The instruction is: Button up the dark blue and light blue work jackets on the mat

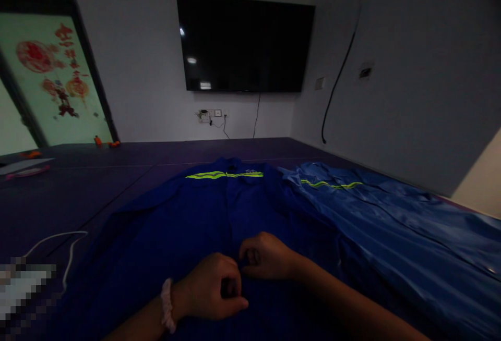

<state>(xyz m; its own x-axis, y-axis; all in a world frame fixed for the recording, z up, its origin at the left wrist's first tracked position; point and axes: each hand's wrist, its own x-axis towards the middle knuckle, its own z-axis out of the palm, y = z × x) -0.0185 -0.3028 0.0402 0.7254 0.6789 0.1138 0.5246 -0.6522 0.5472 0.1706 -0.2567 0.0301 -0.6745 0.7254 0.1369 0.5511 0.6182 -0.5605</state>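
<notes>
A dark blue work jacket (195, 210) with a yellow-green and grey chest stripe lies spread, front up and collar away from me. My left hand (215, 286), a pink scrunchie on its wrist, is over the lower middle of the jacket with its fingers curled and thumb stretched forward. Close by on the right, my right hand (268, 257) has its fingers bent in toward the thumb, beside the front seam. The two hands are almost touching. Dim light hides whether cloth or a fastener is between the fingertips of either one.
A lighter blue garment (376, 221) with a similar stripe lies to the right. On the left are a white cable (72, 247) and a pixelated patch. The dark purple surface (129, 166) reaches the wall, where a television (246, 44) hangs. A black cable (340, 70) dangles at right.
</notes>
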